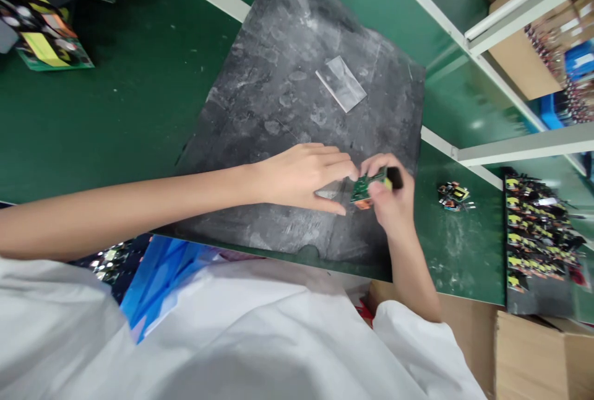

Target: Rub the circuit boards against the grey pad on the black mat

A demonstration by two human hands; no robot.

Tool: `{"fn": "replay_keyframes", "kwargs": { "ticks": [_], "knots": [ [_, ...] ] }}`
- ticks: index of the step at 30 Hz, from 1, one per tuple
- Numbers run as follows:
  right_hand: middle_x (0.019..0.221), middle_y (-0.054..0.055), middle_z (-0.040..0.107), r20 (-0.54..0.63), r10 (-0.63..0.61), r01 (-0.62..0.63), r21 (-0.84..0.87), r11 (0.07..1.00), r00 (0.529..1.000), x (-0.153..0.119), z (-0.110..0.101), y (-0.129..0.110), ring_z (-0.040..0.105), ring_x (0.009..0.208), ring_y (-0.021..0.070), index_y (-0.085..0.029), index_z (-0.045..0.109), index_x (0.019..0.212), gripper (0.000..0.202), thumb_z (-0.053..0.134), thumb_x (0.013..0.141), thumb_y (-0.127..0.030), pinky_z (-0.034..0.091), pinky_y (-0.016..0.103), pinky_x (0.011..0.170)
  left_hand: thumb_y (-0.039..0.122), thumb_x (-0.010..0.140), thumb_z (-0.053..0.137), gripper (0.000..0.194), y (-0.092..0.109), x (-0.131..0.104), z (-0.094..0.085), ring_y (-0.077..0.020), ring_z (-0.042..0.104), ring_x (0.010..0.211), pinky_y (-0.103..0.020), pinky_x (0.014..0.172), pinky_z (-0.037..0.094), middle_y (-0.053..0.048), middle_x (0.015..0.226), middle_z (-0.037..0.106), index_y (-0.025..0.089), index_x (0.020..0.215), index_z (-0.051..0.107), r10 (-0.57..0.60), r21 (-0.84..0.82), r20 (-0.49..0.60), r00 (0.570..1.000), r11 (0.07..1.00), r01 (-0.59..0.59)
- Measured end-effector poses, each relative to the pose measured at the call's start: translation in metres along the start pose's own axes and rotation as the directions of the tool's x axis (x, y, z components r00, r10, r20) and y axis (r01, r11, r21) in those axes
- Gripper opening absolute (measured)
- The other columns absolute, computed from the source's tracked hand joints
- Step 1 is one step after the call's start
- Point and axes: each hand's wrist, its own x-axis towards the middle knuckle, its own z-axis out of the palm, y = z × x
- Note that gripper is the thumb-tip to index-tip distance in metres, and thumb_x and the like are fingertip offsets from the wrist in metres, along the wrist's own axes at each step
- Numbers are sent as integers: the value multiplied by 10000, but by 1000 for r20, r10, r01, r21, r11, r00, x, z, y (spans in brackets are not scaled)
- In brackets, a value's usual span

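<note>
A green desk [139, 103] carries a dark, scuffed mat [288, 78], which lies at an angle. On the mat lies a clear bag [342, 85]. At the left of the view, circuit boards [49, 41] sit on the desk; right of the mat rests a small cluster of parts [453, 196], near a tray [541, 298] of boards in rows.

Open surface of the green table [130, 122] is shown left of the dark mat [283, 47], bounded at the far-left corner by circuit boards [53, 41]. The mat's far part is interrupted by a flat packet [342, 83]. The near-left edge is crossed by the left forearm [185, 200]; the right side is obstructed by clustered parts [455, 196].
</note>
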Motion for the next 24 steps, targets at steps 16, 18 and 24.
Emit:
{"fn": "replay_keyframes", "kwargs": {
  "ticks": [16,18,24],
  "knots": [
    [844,35,482,-31,-232,220,-218,951,972,3,2,19,512,809,203,-235,460,815,280,538,765,-499,453,379,730,706,741,514,917,-17,-15,27,-378,279,1349,-563,1094,112,-227,1449,363,43,1366,410,-155,200,162,975,972,122],
    [891,42,491,107,-282,301,-324,897,953,-6,8,16,521,822,201,-233,469,851,249,599,729,-406,456,373,738,735,720,507,952,-16,-16,26,-377,252,1371,-584,1099,71,-219,1467,338,59,1380,394,-142,163,211,967,981,109],
    [856,25,477,247,-355,427,-381,820,902,-19,24,22,526,785,189,-240,451,895,276,619,704,-345,463,335,696,740,638,591,1048,-19,-18,17,-355,159,1422,-578,1123,16,-177,1517,249,95,1423,333,-113,55,325,939,993,100]
  ]
}}
